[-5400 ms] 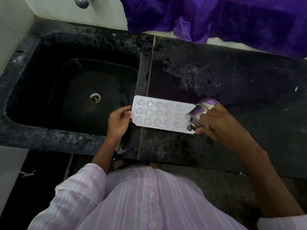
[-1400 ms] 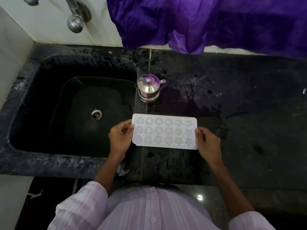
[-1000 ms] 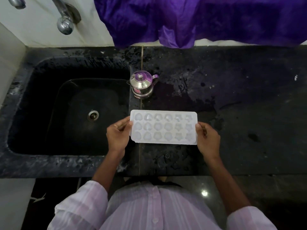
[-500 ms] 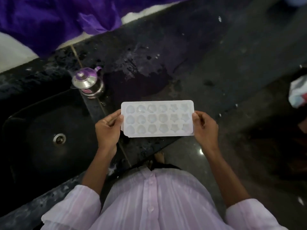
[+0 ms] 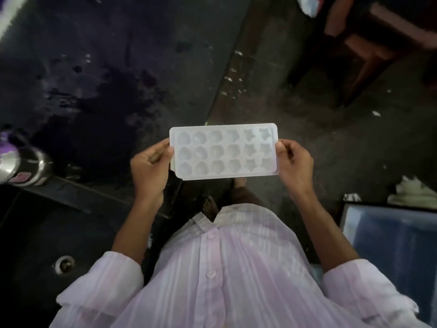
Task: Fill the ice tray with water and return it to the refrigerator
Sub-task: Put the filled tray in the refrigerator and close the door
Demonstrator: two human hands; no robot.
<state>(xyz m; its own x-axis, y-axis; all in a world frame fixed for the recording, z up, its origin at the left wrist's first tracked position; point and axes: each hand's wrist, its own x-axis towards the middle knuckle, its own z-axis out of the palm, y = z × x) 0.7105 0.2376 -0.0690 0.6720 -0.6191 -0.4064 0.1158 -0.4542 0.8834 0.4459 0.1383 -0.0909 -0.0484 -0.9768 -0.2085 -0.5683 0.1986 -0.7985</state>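
Ice tray (image 5: 223, 155), white with heart and star moulds, is held level in the air past the edge of the black counter (image 5: 94, 67), likely to keep its water from slopping. Left hand (image 5: 149, 171) and right hand (image 5: 294, 166) each pinch a short end, fingers curled round the rim.

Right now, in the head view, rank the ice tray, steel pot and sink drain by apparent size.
1. ice tray, held nearer the camera.
2. steel pot, blurred, cut by the frame edge.
3. sink drain, clearly smallest.
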